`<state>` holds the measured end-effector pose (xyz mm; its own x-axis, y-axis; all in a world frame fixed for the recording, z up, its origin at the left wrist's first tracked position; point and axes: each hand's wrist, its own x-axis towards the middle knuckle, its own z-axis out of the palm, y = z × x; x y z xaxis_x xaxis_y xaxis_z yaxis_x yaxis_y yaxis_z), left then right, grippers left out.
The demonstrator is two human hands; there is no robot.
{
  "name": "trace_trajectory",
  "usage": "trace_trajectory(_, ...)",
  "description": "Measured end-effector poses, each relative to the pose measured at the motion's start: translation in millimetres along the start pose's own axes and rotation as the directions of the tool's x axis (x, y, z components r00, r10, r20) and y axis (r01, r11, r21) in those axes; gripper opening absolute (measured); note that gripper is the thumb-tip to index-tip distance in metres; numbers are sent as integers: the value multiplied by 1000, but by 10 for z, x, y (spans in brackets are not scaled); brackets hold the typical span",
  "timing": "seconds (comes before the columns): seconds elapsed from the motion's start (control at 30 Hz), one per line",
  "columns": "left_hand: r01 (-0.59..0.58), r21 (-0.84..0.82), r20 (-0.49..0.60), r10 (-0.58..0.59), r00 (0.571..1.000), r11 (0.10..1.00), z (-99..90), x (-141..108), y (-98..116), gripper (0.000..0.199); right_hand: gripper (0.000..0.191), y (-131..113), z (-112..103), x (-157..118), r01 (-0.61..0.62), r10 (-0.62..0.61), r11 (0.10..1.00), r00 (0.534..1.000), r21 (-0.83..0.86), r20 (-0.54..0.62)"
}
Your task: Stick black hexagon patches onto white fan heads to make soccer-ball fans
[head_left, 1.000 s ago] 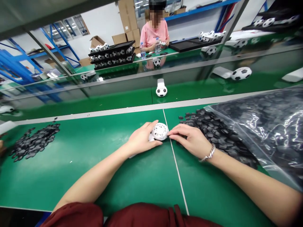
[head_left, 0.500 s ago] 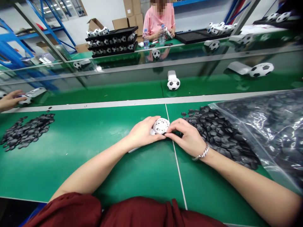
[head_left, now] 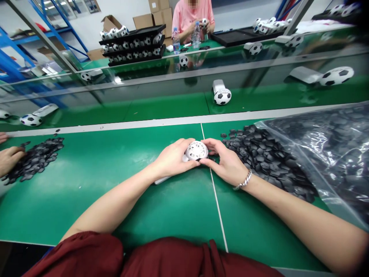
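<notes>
Curling its fingers and thumb around one side, the bare left hand (head_left: 178, 156) is holding a white, round plastic shell with a perforated face (head_left: 197, 151), while the bare right hand (head_left: 229, 161) is closing its thumb and fingertips on the opposite rim. The shell is sitting between both hands over the glossy green tabletop (head_left: 121, 204); whether it is touching the surface is hard to tell. Thumbs are partly hiding its lower rim, where a dark sliver is showing, too small to make out. Below the left wrist, a flat white plastic bar (head_left: 162, 179) is peeking out, the forearm covering the rest. Another person's hand (head_left: 10, 159), cut off at the left, is touching a heap of small black flat pieces (head_left: 40, 157).

Just beyond the right hand, a larger black heap (head_left: 268, 157) is crowding that side, and a clear plastic bag (head_left: 328, 142) of similar pieces is running out of view. Green surface is stretching from the left hand toward the smaller heap. Past the tabletop's white far edge (head_left: 138, 123), a white-and-black football-patterned item (head_left: 222, 96) is lying on a dark green strip. Farther off, a person in pink (head_left: 193, 15) is sitting behind two clear bottles (head_left: 196, 36).
</notes>
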<state>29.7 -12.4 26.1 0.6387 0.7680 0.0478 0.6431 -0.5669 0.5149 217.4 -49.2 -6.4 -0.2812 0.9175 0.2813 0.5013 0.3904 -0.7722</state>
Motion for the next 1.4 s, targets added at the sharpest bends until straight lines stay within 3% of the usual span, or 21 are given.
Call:
trace_trajectory(0.2,-51,4,3,51,999,999,-16,16,-2,53,39,39,56,4,9,-9,1000,997,4,-79)
trace_trajectory(0.37,-20,-69,-2,20,1000,997,-15,13,-18,57,30,36,-42,79,-8,9,1000,998,18,-61)
trace_trajectory(0.53,-13,54,41,11,999,998,-74,-5,-79,61,9,75,-340,78,-26,-6,969,991,-247,-130)
trace_trajectory(0.67,-39,214,23,35,999,976,-97,-1,-117,66,5,105,-424,41,31,-5,915,998,-403,64)
trace_trajectory(0.8,-40,285,-19,47,999,958,-81,5,-114,66,11,72,-325,-4,261,-133,824,952,-504,276)
trace_trajectory(0.9,-63,279,-19,71,997,958,-81,8,-123,65,16,56,-265,-30,358,-198,734,926,-577,322)
trace_trajectory(1.0,-112,235,-10,118,993,966,-74,9,-143,65,20,77,-262,-32,377,-211,695,921,-612,328)
trace_trajectory(1.1,-155,200,25,153,988,968,-46,5,-149,66,19,68,-291,-22,306,-210,768,950,-562,231)
trace_trajectory(1.27,-146,170,42,141,989,975,-13,-7,-130,66,10,-91,-321,-46,191,-204,932,979,-307,-13)
trace_trajectory(1.4,-137,148,47,131,990,979,-31,-28,-99,67,5,-160,-302,-65,190,-199,972,978,-140,-55)
